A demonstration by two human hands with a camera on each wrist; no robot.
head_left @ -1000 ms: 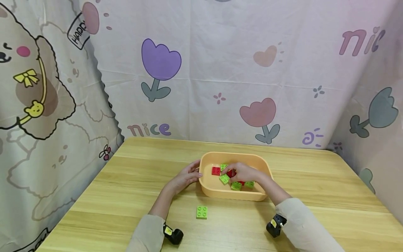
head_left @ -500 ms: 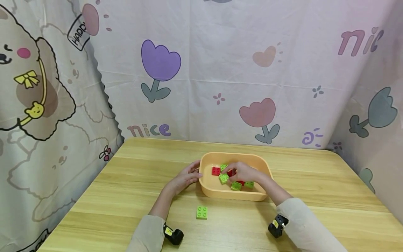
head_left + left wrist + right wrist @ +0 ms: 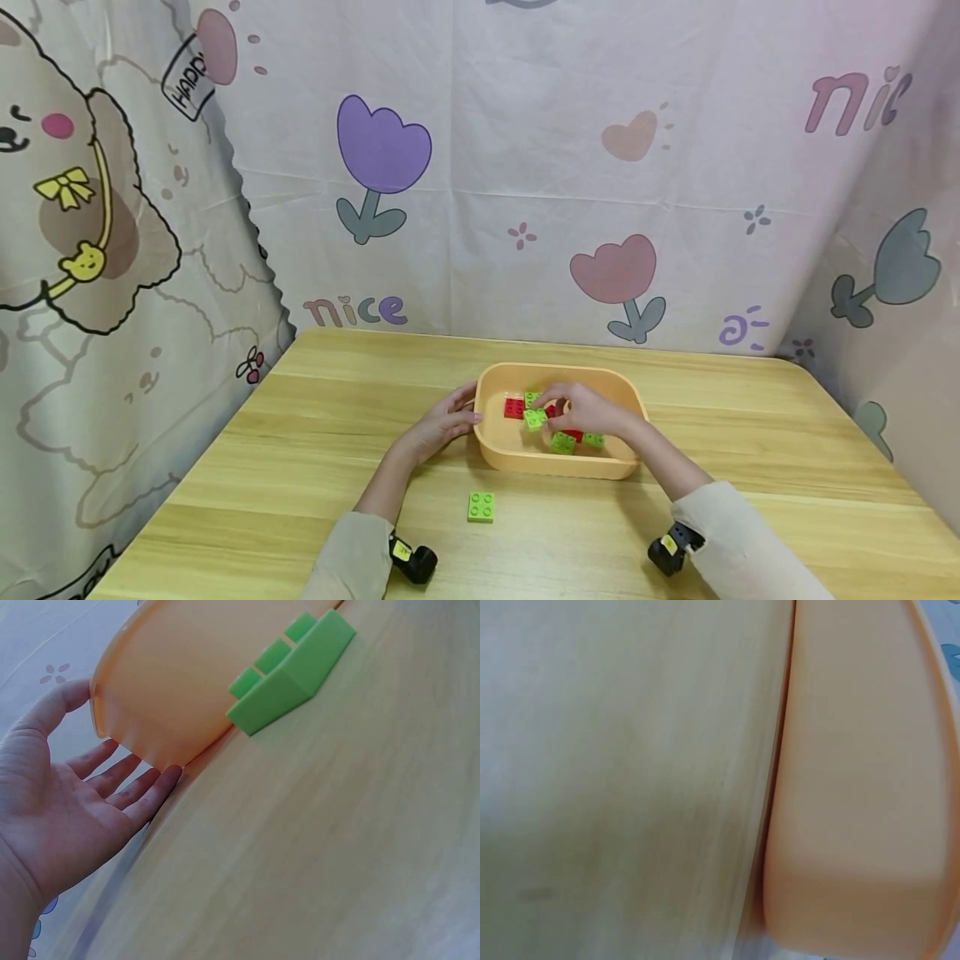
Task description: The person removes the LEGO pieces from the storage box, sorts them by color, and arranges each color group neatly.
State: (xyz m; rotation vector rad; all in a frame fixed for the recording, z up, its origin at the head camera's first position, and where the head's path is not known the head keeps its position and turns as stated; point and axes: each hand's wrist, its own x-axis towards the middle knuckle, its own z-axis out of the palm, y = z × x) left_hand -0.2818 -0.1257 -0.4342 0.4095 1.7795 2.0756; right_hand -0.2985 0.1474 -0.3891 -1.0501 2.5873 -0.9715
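At the left end of an orange plastic bin [image 3: 517,460], my left hand [image 3: 442,425] holds the side. In the left wrist view its thumb [image 3: 66,701] is at the rim and the other fingers lie along the outer wall. My right hand [image 3: 581,410] reaches into the bin, pinching a lime-green toy brick [image 3: 535,419] between thumb and fingertips. Around it in the bin are a red brick [image 3: 514,408] and more green and red ones, partly hidden by the hand. The right wrist view shows the bin's outer wall [image 3: 862,780] but no hand.
A single green brick [image 3: 482,507] lies on the wooden table [image 3: 360,375] in front of the bin, studs up. Another green brick [image 3: 563,442] rests near the bin's front wall. A patterned cloth [image 3: 480,183] hangs behind the table.
The green brick at my right fingertips has turned and shifted slightly up in the head view. My right forearm has moved a little to the right; the left hand stays put.
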